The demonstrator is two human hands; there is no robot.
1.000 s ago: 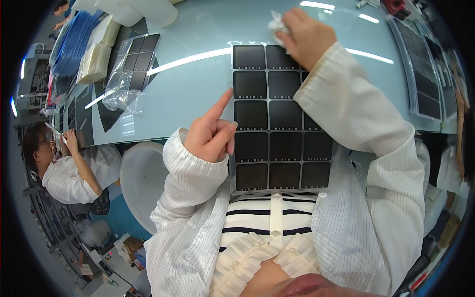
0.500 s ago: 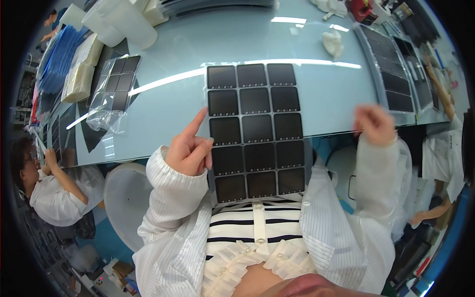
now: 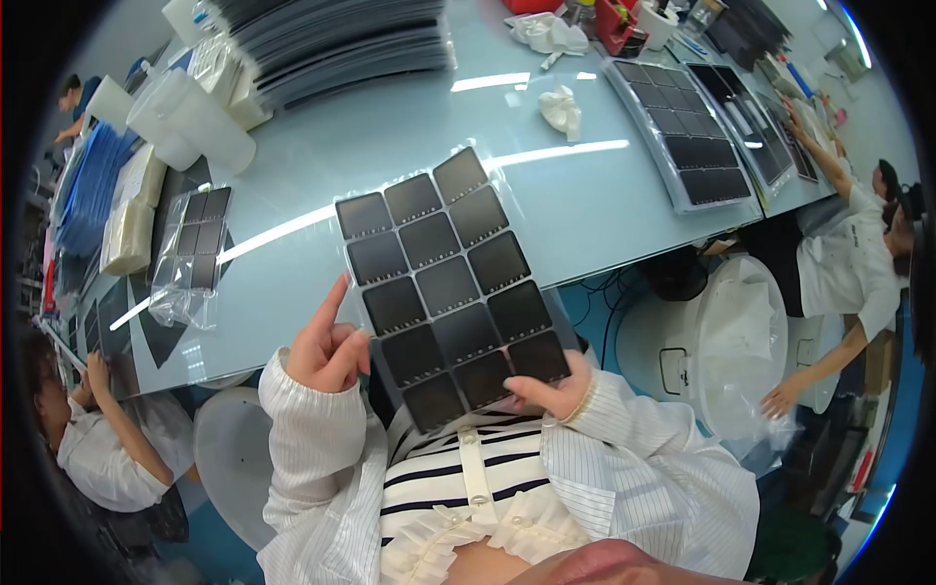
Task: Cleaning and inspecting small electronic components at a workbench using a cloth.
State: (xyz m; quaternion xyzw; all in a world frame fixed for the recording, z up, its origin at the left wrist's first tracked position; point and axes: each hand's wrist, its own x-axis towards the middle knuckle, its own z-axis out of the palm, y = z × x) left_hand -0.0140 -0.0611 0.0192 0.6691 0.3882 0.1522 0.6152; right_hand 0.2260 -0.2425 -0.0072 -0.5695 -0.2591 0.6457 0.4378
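A sheet of dark rectangular panels [image 3: 448, 285], set in three columns with pale gaps and a clear border, lies tilted in front of me. Its near end reaches past the table edge to my striped top. My right hand [image 3: 558, 388] grips the near right corner, thumb on top and the other fingers hidden beneath. Beside the sheet's left edge is my left hand [image 3: 327, 346]. Its index finger points forward along that edge while the thumb and other fingers are curled together. Whether anything small is inside them is hidden.
Thick dark sheets are stacked [image 3: 341, 44] at the back. Plastic jugs [image 3: 210, 132], blue sheets [image 3: 93, 190] and a bagged panel sheet [image 3: 195, 239] stand left. Crumpled white tissue [image 3: 561, 112] and panel stacks [image 3: 682, 136] are right. White tubs [image 3: 702, 341] flank me; co-workers sit both sides.
My right hand has come in from the right and taken hold of the sheet's near right corner. The sheet is turned counterclockwise. The whole view has also shifted and tilted.
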